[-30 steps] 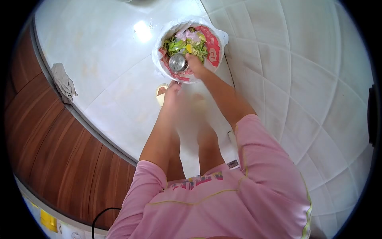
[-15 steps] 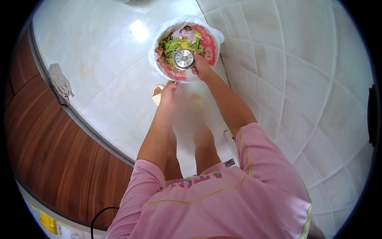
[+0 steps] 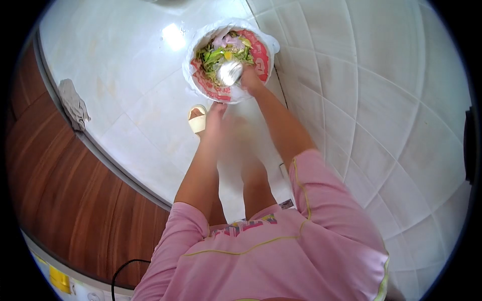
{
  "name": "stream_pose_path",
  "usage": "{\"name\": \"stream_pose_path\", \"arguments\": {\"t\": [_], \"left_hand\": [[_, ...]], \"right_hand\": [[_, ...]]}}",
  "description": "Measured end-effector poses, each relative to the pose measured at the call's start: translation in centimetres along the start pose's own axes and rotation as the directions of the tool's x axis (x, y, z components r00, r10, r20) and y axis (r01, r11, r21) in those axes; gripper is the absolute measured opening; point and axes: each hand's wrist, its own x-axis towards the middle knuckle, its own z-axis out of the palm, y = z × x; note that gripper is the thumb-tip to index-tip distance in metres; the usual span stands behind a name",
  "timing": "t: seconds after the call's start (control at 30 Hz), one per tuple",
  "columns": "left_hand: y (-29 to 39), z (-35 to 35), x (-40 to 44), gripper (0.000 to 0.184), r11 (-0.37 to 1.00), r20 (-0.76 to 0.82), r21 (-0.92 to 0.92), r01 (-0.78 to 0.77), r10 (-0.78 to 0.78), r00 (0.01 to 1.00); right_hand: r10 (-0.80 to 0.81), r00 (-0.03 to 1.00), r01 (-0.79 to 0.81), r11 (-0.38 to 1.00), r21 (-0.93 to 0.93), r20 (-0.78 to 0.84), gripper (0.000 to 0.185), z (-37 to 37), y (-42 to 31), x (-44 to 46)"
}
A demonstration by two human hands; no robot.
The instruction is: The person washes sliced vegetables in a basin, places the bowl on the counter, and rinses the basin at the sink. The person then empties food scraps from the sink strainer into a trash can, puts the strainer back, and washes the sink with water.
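Observation:
My right hand (image 3: 251,79) grips a round metal strainer (image 3: 230,73), blurred by motion, over the near part of a bin (image 3: 188,57). White and red plastic lines the bin, and green and yellow food scraps (image 3: 215,57) with a pale pink piece lie inside. My left hand (image 3: 216,111) is at the near edge of the bin, fingers pressed together at the rim; what they hold there is too small to make out.
A crumpled grey cloth (image 3: 74,104) lies on the left by the edge of the brown wooden surface (image 3: 75,200). A cream slipper (image 3: 198,120) on a foot is just below the bin. White tiled wall (image 3: 351,75) rises on the right.
The strainer has tilted from showing its slotted face to a blurred side, still over the bin. The bin and my hands appear slightly further left in view.

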Motion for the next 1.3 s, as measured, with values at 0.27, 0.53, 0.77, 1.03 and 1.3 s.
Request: {"name": "stream_pose_path", "arguments": {"t": [0.27, 0.53, 0.77, 1.03, 1.3], "left_hand": [[-0.1, 0.0, 0.6, 0.041, 0.995, -0.029, -0.055, -0.079, 0.078, 0.997], [0.7, -0.2, 0.4, 0.021, 0.996, -0.062, -0.084, -0.034, 0.028, 0.998], [0.8, -0.5, -0.2, 0.045, 0.997, -0.031, -0.068, -0.031, 0.029, 0.999], [2.7, 1.9, -3.8, 0.057, 0.99, -0.114, 0.114, -0.088, 0.101, 0.988], [3.1, 1.9, -2.7, 0.053, 0.897, 0.304, -0.41, 0.164, -0.035, 0.952]], "right_hand": [[-0.464, 0.871, 0.309, 0.772, -0.555, -0.16, 0.031, -0.2, -2.4, 3.4], [-0.258, 0.963, 0.212, 0.9, -0.38, -0.074, 0.043, 1.5, -0.2, 2.9], [-0.297, 0.955, 0.168, 0.561, -0.81, -0.007, 0.039, 1.4, 0.2, -0.2], [-0.495, 0.836, 0.503, 0.519, -0.691, 0.236, 0.019, 0.5, -2.8, -8.2], [-0.829, 0.43, 0.743, 0.1, -0.662, 0.357, 0.021, 2.6, -0.9, -16.0]]}}
